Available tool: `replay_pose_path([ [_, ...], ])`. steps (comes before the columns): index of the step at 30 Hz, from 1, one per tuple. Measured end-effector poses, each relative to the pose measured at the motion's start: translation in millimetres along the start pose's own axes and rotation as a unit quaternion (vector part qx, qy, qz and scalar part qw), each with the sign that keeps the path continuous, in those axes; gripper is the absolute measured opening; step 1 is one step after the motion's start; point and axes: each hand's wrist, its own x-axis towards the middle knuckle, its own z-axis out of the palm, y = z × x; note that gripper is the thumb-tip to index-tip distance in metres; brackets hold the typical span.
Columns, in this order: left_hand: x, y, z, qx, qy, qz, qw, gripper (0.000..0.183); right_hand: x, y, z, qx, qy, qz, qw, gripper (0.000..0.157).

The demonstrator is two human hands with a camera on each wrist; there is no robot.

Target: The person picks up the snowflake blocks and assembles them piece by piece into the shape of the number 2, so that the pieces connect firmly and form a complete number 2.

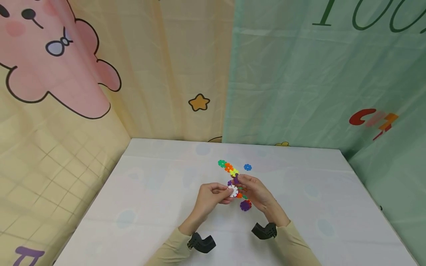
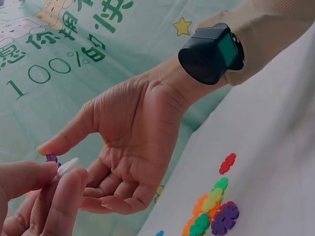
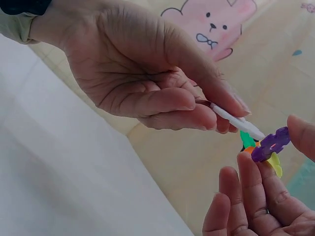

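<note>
My left hand (image 1: 211, 197) pinches a white notched plastic disc (image 1: 233, 191) between thumb and fingers. Opposite it, my right hand (image 1: 257, 190) holds a purple notched disc (image 1: 236, 178) between thumb and fingertips. From that purple disc a row runs up and away: a yellow disc (image 1: 234, 172), an orange disc (image 1: 228, 167) and a green disc (image 1: 221, 163). In the right wrist view the white disc (image 3: 238, 121) comes edge-on close to the purple disc (image 3: 270, 144); whether they touch I cannot tell. Fingers hide part of the row.
On the white table (image 1: 159, 218), a blue disc (image 1: 247, 167) lies beyond the right hand. Below the hands lies a pile with another purple disc (image 2: 225, 219), a green disc (image 2: 199, 225) and orange ones. A red disc (image 2: 228, 163) lies apart. Printed curtains stand behind the table.
</note>
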Motion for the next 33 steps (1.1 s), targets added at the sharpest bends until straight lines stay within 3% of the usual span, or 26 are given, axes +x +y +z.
replay_pose_path([
  [8,1.1,3.3,6.3,-0.017,0.003,0.006,0.9998,0.024,-1.2,0.6,-0.2,0.016,-0.013,-0.011,1.000,0.015],
  [15,2.0,2.3,9.9,-0.042,0.015,0.003,0.9990,0.015,-2.0,1.4,1.5,0.007,0.002,-0.040,0.999,0.008],
  [21,-3.1,2.6,14.2,-0.066,0.045,0.000,0.9968,0.017,-2.7,3.5,2.7,-0.021,0.010,-0.057,0.998,0.007],
  [26,-6.5,-0.1,18.2,-0.093,0.068,0.018,0.9932,0.017,-4.3,5.0,5.2,-0.045,0.018,-0.059,0.997,0.004],
  [33,-6.0,-3.6,26.2,-0.117,0.108,0.038,0.9865,0.018,-6.1,4.3,11.1,-0.058,0.060,-0.062,0.995,0.006],
])
